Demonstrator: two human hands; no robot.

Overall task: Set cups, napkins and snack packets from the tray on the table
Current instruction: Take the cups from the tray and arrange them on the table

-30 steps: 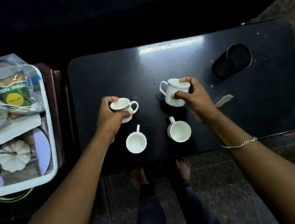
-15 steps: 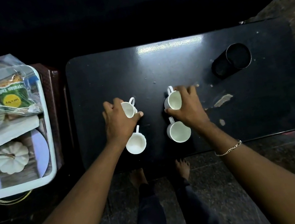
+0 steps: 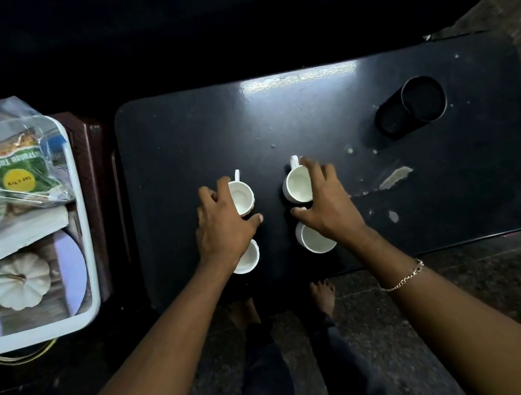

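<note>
Several white cups stand on the black table (image 3: 273,118), in two rows near its front edge. My left hand (image 3: 224,228) curls around the far left cup (image 3: 244,197), which stands upright on the table with its handle pointing away. My right hand (image 3: 329,208) grips the far right cup (image 3: 297,186) the same way. The two near cups (image 3: 249,259) (image 3: 315,243) are partly hidden under my wrists. On the left, the white tray (image 3: 79,201) holds snack packets (image 3: 14,167) in clear plastic and a stack of white napkins (image 3: 23,233).
A small white pumpkin (image 3: 20,281) lies in the tray's near end on a pale plate. A black cylindrical holder (image 3: 415,104) stands at the table's far right. Pale scuffs (image 3: 394,175) mark the tabletop right of the cups. My bare feet (image 3: 321,296) are below the front edge.
Both hands have lowered their cups from the air onto the table, just behind the two near cups, and turned the handles away from me. The tray's contents have not moved.
</note>
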